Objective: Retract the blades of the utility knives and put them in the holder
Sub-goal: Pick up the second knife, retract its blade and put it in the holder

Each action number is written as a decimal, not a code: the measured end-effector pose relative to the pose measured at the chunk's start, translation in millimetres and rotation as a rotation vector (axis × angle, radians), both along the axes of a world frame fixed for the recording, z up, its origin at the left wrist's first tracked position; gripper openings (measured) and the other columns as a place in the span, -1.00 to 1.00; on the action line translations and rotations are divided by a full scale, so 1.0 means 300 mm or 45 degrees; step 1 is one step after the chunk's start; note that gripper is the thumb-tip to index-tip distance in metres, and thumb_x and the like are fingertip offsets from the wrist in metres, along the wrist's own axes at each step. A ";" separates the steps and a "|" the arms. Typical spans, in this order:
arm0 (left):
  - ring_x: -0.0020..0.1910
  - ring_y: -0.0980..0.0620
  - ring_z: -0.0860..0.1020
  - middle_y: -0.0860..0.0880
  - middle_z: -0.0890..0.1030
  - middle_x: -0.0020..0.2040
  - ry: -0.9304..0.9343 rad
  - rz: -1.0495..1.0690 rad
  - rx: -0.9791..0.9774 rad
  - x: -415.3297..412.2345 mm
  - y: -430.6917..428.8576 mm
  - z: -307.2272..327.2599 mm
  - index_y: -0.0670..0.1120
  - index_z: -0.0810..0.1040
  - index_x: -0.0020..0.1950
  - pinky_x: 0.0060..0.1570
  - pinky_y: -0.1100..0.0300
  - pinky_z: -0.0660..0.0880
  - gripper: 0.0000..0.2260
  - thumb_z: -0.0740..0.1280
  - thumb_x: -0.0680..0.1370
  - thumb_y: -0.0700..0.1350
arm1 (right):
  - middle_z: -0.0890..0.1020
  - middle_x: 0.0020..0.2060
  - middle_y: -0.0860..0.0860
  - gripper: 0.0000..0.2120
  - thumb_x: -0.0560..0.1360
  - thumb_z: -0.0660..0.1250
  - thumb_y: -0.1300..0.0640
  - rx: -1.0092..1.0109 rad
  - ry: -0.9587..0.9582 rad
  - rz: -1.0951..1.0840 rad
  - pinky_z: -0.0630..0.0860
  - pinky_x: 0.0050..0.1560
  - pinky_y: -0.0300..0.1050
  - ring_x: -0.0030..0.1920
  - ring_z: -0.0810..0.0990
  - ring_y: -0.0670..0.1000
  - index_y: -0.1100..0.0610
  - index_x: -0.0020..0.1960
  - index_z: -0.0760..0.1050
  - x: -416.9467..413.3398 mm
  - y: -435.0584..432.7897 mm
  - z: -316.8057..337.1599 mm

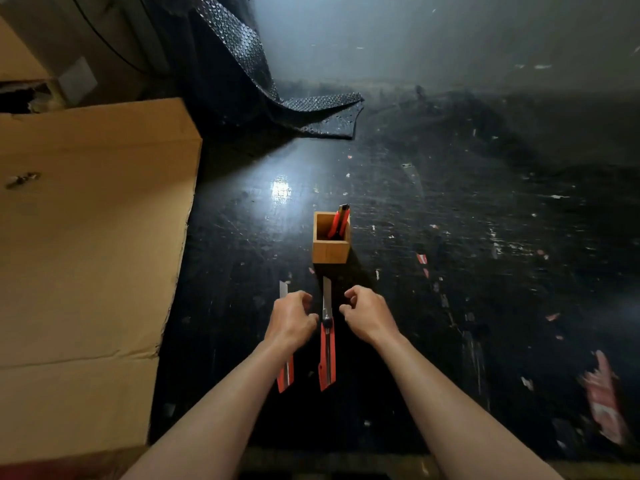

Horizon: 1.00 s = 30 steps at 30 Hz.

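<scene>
On the dark, scuffed tabletop (450, 209) in front of you, two red utility knives lie side by side, both with their blades pushed out and pointing away from you toward the wooden holder (330, 249). The middle knife (327, 355) sits between your two hands, its bare blade reaching almost to the near wall of the holder. Your left hand (291, 318) hovers just to the left of it, fingers curled loosely inward, thumb close to the slider where blade meets handle; whether the thumb touches the knife cannot be told. That hand grips nothing that shows. It also covers the middle of the left knife (286, 374), whose red tail shows below your wrist and whose blade tip shows beyond your knuckles.

Your right hand (367, 313) is just to the right of the middle knife's blade, fingers bent in a loose half-curl, empty, and apart from the knife.

A third knife (339, 223), red and black, already stands tilted in the holder, leaning into its far right corner with its top above the rim.

To your left sits a large cardboard box (93, 220); a sheet of dark bubble wrap (294, 109) drapes onto the table well beyond the holder.
</scene>
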<state>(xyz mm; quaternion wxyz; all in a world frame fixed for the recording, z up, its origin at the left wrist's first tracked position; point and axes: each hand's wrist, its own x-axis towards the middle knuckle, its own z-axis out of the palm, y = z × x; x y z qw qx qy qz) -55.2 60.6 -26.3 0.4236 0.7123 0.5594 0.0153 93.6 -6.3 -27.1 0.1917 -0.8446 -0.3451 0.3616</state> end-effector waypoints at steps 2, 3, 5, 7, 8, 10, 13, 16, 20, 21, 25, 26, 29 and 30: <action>0.14 -0.01 0.65 -0.07 0.68 0.15 0.049 -0.038 -0.036 -0.011 -0.049 -0.023 -0.10 0.61 0.30 0.10 0.13 0.62 -0.65 0.49 0.52 -0.12 | 0.60 0.25 0.07 -0.57 0.53 0.42 0.10 -0.068 0.009 0.065 0.57 0.19 0.02 0.21 0.59 0.05 0.05 0.37 0.48 -0.030 -0.050 -0.028; 0.10 -0.02 0.67 -0.07 0.70 0.10 0.063 -0.051 -0.049 -0.015 -0.075 -0.034 -0.11 0.64 0.24 0.08 0.12 0.63 -0.71 0.48 0.52 -0.13 | 0.60 0.23 0.07 -0.55 0.52 0.42 0.10 -0.094 0.019 0.077 0.57 0.11 -0.04 0.16 0.60 0.04 0.06 0.39 0.46 -0.047 -0.074 -0.042; 0.00 0.00 0.70 -0.06 0.73 -0.01 0.084 -0.080 -0.075 -0.020 -0.121 -0.054 -0.10 0.71 0.09 0.04 0.07 0.67 -0.85 0.45 0.53 -0.18 | 0.63 0.15 0.05 -0.54 0.52 0.43 0.12 -0.132 0.054 0.069 0.56 -0.04 -0.13 0.02 0.63 -0.02 0.08 0.40 0.45 -0.081 -0.114 -0.063; -0.05 0.03 0.71 -0.03 0.74 -0.06 0.072 -0.077 -0.103 -0.023 -0.156 -0.076 -0.08 0.72 0.03 0.00 0.08 0.68 -0.88 0.45 0.53 -0.21 | 0.67 0.06 0.03 -0.58 0.52 0.42 0.12 -0.138 0.113 0.064 0.61 -0.07 -0.12 -0.05 0.65 -0.05 0.08 0.36 0.50 -0.108 -0.142 -0.083; -0.05 0.05 0.71 -0.02 0.74 -0.05 0.053 -0.062 -0.117 -0.023 -0.170 -0.084 -0.07 0.73 0.04 0.01 0.09 0.68 -0.87 0.45 0.53 -0.22 | 0.68 0.00 0.01 -0.64 0.52 0.42 0.12 -0.125 0.142 0.068 0.62 -0.11 -0.12 -0.09 0.66 -0.06 0.07 0.30 0.54 -0.120 -0.153 -0.087; -0.02 0.06 0.71 -0.01 0.75 -0.02 0.002 -0.017 -0.135 -0.026 -0.188 -0.093 -0.06 0.72 0.09 0.03 0.12 0.67 -0.82 0.46 0.52 -0.24 | 0.67 -0.11 -0.02 -0.77 0.53 0.40 0.15 -0.080 0.188 0.052 0.58 -0.24 -0.20 -0.17 0.66 -0.09 0.06 0.18 0.59 -0.138 -0.172 -0.089; -0.05 0.13 0.67 0.05 0.72 0.00 -0.084 0.046 -0.183 -0.037 -0.201 -0.092 -0.03 0.69 0.16 -0.03 0.20 0.65 -0.77 0.48 0.53 -0.23 | 0.66 -0.11 -0.04 -0.82 0.55 0.39 0.16 -0.008 0.270 -0.028 0.58 -0.25 -0.25 -0.17 0.67 -0.12 0.04 0.14 0.57 -0.150 -0.194 -0.091; -0.11 0.23 0.62 0.14 0.66 -0.09 -0.177 0.112 -0.186 -0.050 -0.204 -0.070 -0.01 0.70 0.16 -0.21 0.39 0.53 -0.77 0.49 0.52 -0.21 | 0.68 -0.12 -0.06 -0.80 0.52 0.45 0.13 0.082 0.314 -0.098 0.59 -0.22 -0.26 -0.16 0.68 -0.15 0.00 0.13 0.57 -0.147 -0.203 -0.078; -0.12 0.24 0.66 0.13 0.69 -0.10 -0.327 0.181 -0.148 -0.059 -0.197 0.005 -0.04 0.71 0.15 -0.28 0.42 0.58 -0.76 0.52 0.50 -0.23 | 0.71 -0.12 -0.03 -0.80 0.49 0.48 0.14 0.238 0.384 -0.135 0.69 -0.15 -0.12 -0.18 0.72 -0.12 -0.01 0.08 0.57 -0.133 -0.206 -0.019; -0.11 0.22 0.68 0.11 0.72 -0.09 -0.368 0.198 -0.149 -0.060 -0.189 0.029 -0.04 0.71 0.15 -0.19 0.36 0.64 -0.75 0.53 0.49 -0.23 | 0.72 -0.12 -0.01 -0.80 0.49 0.47 0.17 0.291 0.414 -0.140 0.70 -0.12 -0.04 -0.17 0.73 -0.10 0.00 0.08 0.57 -0.126 -0.203 0.006; -0.07 0.08 0.75 0.03 0.76 -0.04 -0.559 0.192 -0.149 -0.053 -0.131 0.154 -0.06 0.70 0.19 -0.01 0.03 0.71 -0.71 0.52 0.49 -0.26 | 0.72 -0.06 0.05 -0.78 0.51 0.42 0.29 0.510 0.478 -0.138 0.70 -0.05 0.10 -0.08 0.74 -0.01 0.09 0.12 0.57 -0.088 -0.175 0.145; -0.08 0.06 0.75 0.00 0.76 -0.03 -0.614 0.169 -0.136 -0.048 -0.109 0.193 -0.08 0.69 0.20 -0.01 0.02 0.71 -0.72 0.50 0.50 -0.28 | 0.73 -0.05 0.06 -0.78 0.51 0.41 0.30 0.567 0.484 -0.128 0.69 -0.02 0.10 -0.05 0.73 0.00 0.10 0.12 0.57 -0.078 -0.163 0.185; -0.03 -0.01 0.76 -0.12 0.73 0.07 -0.781 0.111 -0.137 -0.032 -0.041 0.323 -0.14 0.66 0.20 -0.02 0.03 0.71 -0.72 0.46 0.52 -0.35 | 0.72 -0.03 0.11 -0.75 0.51 0.36 0.38 0.736 0.501 -0.104 0.68 0.01 0.09 -0.02 0.73 0.05 0.14 0.13 0.56 -0.050 -0.122 0.323; 0.00 -0.05 0.75 -0.15 0.72 0.10 -0.831 0.095 -0.149 -0.025 -0.017 0.366 -0.15 0.64 0.21 0.00 0.01 0.70 -0.72 0.44 0.53 -0.37 | 0.71 -0.02 0.14 -0.74 0.52 0.34 0.40 0.782 0.501 -0.095 0.69 -0.02 0.06 -0.02 0.73 0.07 0.16 0.14 0.55 -0.043 -0.106 0.372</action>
